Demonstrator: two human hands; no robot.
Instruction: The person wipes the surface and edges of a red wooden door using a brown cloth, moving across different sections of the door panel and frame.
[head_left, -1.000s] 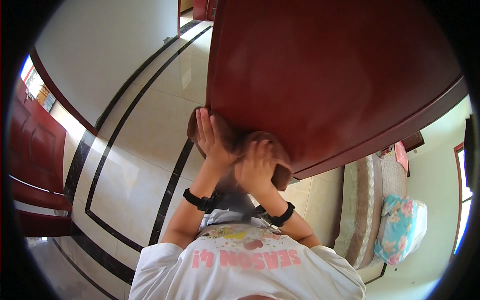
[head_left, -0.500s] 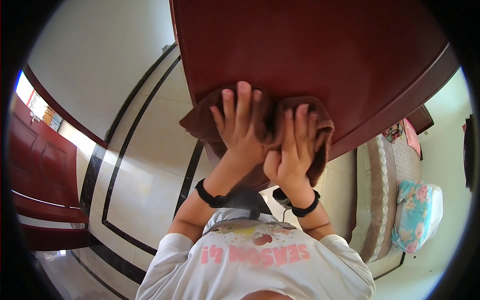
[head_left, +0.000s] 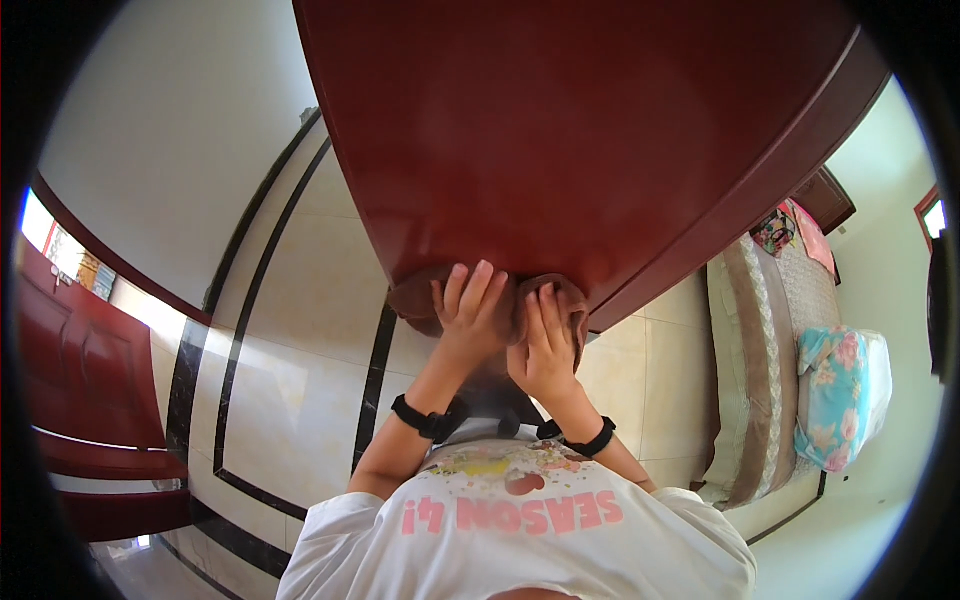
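Note:
A brown cloth (head_left: 415,298) lies bunched against the lower edge of a large, glossy dark red panel (head_left: 560,130). My left hand (head_left: 472,315) presses on the left part of the cloth, its fingers stretched out. Close beside it, my right hand (head_left: 547,345) rests on the right part, also with straight fingers. Folds of cloth show around both hands, while the palms hide its middle. Each wrist wears a black band.
At the left are a red door (head_left: 85,340) and a pale tiled floor (head_left: 300,350) with black stripes. A bed (head_left: 750,400) stands at the right, with a folded floral bundle (head_left: 835,395) on it. The panel has a thick right side edge (head_left: 740,190).
Both hands and the cloth have moved toward my body, to the panel's near edge. More of the panel shows beyond them, and the view has shifted slightly.

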